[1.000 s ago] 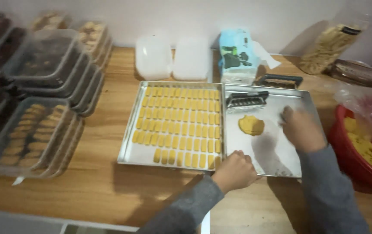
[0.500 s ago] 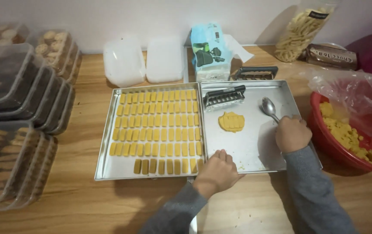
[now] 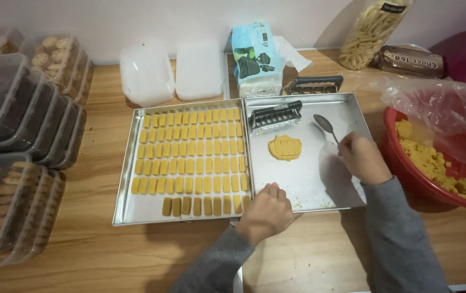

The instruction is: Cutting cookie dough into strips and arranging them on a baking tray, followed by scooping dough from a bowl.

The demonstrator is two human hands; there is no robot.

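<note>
My right hand (image 3: 362, 157) grips a metal spoon (image 3: 325, 125), its bowl raised over the right steel tray (image 3: 319, 184). A flat round of yellow dough (image 3: 285, 147), scored into strips, lies in that tray. A metal grid cutter (image 3: 275, 116) rests at the tray's back left corner. My left hand (image 3: 266, 211) rests with fingers curled on the near edge where the two trays meet. The left steel tray (image 3: 125, 203) holds several rows of small yellow dough bars (image 3: 189, 157).
A red bowl (image 3: 406, 168) of yellow dough sits at the right under a clear plastic bag (image 3: 441, 106). Stacked clear boxes of cookies (image 3: 16, 163) fill the left side. Two white lidded tubs (image 3: 173, 71), a blue packet (image 3: 255, 57), a second cutter (image 3: 314, 84) and a bag of sticks (image 3: 371, 32) stand behind.
My right hand now holds the spoon up over the right tray, where a second ago it lay flat near the dough. The view has shifted left and closer. My left hand stays put.
</note>
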